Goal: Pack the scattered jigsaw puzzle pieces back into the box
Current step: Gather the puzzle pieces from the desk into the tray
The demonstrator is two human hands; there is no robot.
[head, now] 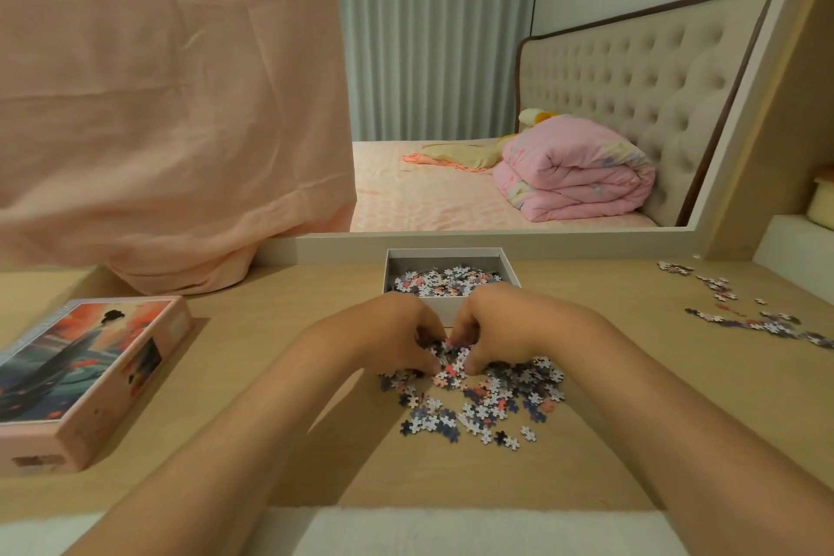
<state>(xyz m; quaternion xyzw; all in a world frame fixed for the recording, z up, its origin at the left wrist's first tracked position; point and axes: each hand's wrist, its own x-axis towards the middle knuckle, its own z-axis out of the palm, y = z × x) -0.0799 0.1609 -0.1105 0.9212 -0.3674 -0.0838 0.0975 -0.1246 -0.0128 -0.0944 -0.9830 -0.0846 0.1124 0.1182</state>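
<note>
Head view: your left hand and right hand are cupped together, fingers curled around a clump of puzzle pieces at the far edge of the pile on the table. Directly beyond sits the open box, partly filled. More loose pieces lie well apart at far right. The lid rests at left.

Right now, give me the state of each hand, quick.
Left hand: fingers curled shut on loose multicoloured cardboard jigsaw pieces.
Right hand: fingers curled shut on the same pieces.
</note>
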